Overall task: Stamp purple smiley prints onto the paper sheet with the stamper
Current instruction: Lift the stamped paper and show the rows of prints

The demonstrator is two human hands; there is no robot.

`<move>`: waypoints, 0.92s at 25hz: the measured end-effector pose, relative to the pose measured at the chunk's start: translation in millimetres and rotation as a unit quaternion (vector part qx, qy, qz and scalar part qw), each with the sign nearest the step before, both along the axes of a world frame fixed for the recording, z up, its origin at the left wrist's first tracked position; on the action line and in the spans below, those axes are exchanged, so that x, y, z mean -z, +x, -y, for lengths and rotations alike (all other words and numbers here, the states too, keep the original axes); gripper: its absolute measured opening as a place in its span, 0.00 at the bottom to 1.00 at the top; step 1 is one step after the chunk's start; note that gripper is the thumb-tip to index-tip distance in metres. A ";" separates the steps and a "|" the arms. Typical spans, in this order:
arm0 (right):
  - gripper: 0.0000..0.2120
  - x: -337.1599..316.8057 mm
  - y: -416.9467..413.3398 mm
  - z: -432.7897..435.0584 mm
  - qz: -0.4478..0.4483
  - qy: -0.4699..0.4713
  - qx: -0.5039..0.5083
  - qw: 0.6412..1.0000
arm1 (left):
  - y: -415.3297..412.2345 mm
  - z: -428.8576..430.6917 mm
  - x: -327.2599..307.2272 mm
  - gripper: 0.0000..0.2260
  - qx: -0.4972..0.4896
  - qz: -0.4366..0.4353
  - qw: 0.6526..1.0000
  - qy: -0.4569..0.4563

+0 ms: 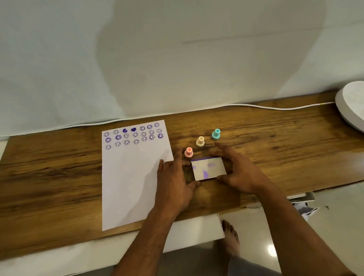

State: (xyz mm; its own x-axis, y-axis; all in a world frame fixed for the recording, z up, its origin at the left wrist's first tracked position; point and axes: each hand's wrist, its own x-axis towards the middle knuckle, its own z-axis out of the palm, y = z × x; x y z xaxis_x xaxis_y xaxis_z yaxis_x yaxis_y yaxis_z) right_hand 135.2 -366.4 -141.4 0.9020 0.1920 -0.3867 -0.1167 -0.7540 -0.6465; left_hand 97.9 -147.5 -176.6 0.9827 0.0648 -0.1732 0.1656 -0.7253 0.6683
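Observation:
A white paper sheet [132, 173] lies on the wooden board, with rows of purple smiley prints and two hearts [133, 134] along its far end. Three small stampers stand to its right: pink [188, 152], cream [200, 141] and teal [216, 134]. Just in front of them a grey ink pad box [208, 168] with purple smudges on its lid rests on the board. My left hand [174, 180] touches its left side, fingers spread, partly over the paper's right edge. My right hand [238, 168] cups its right side, thumb at the near corner. Neither hand holds a stamper.
The wooden board [53, 181] sits on a white surface against a pale wall. A white cable [259, 107] runs along the board's far edge. A round white object [357, 107] lies at the far right. Below the board's near edge, a bare foot [230, 236] stands on the floor.

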 end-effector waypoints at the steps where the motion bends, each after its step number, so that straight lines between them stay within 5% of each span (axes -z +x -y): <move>1: 0.50 0.9 1.2 0.2 0.001 -0.006 0.003 1.000 | -0.2 0.3 -1.0 0.53 0.003 0.000 1.000 0.001; 11: 0.48 -2.3 -0.2 -8.3 0.031 -0.105 -0.013 0.994 | -2.5 -2.5 -10.9 0.51 0.033 -0.003 0.999 0.026; 16: 0.25 -29.7 -13.2 -43.6 0.219 0.002 0.080 0.972 | -20.2 -40.3 -23.4 0.34 -0.040 0.098 0.994 -0.003; 19: 0.18 -27.8 -34.4 -107.1 0.263 0.015 -0.013 0.964 | -22.1 -77.6 -30.3 0.27 -0.125 0.123 0.984 0.009; 23: 0.21 -1.2 -46.4 -162.0 0.256 -0.044 -0.100 0.960 | -24.6 -110.1 -32.8 0.29 -0.170 0.071 0.980 0.069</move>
